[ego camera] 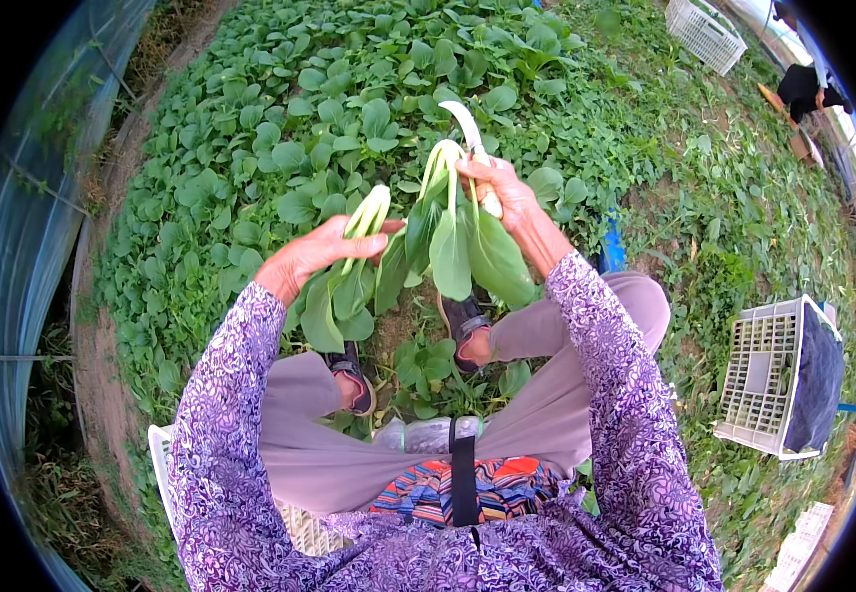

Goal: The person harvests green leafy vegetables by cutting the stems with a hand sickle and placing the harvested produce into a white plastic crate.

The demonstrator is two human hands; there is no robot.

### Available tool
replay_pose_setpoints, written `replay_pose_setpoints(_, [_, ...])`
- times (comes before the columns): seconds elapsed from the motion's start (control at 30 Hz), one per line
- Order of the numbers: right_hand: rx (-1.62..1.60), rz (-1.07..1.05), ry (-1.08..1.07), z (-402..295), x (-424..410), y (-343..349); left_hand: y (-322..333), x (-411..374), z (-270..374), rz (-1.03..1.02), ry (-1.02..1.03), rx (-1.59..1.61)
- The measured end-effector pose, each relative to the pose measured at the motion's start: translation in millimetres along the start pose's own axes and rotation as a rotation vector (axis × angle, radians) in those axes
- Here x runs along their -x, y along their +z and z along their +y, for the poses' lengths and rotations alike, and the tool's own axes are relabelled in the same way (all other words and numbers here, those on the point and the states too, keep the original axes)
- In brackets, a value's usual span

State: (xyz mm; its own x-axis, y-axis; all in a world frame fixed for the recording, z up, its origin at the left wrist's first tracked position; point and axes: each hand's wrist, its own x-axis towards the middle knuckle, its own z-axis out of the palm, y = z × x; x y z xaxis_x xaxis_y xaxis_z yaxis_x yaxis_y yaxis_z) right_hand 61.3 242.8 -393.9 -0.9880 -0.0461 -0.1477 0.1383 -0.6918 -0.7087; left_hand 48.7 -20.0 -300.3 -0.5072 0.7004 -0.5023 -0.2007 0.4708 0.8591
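My left hand point(331, 248) grips a leafy green plant point(367, 211), its pale stem base pointing up between thumb and fingers and its leaves hanging down. My right hand point(502, 189) holds a small sickle, its curved blade point(462, 122) rising above the fist and the pale handle point(488, 198) against the palm. The same hand pinches several long-stalked green leaves point(451, 255), whose stalks bend over at the top and droop toward my left hand. Below both hands, a small leafy plant point(425, 364) grows from the soil between my shoes.
Dense leafy greens point(287, 155) cover the bed ahead. A white plastic crate point(761, 377) with dark cloth stands at right, another crate point(705, 35) at far right. A person in dark clothing point(801, 89) is beyond. Plastic sheeting point(24, 244) walls the left side. A blue object point(612, 248) lies beside my knee.
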Motion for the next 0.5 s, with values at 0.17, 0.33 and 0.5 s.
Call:
replay_pose_setpoints(0.17, [-0.008, -0.081, -0.023, 15.5, 12.0, 8.8, 5.1, 17.5, 6.8, 0.032, -0.062, 0.019])
replay_pose_setpoints(0.33, [0.117, -0.049, -0.051, 16.8, 25.5, 15.5, 8.5, 18.6, 25.0, 0.027, -0.082, -0.221])
replay_pose_setpoints(0.5, [0.4, -0.021, -0.057, 43.5, 23.5, 22.5, 11.5, 36.1, 31.6, -0.096, -0.019, -0.245])
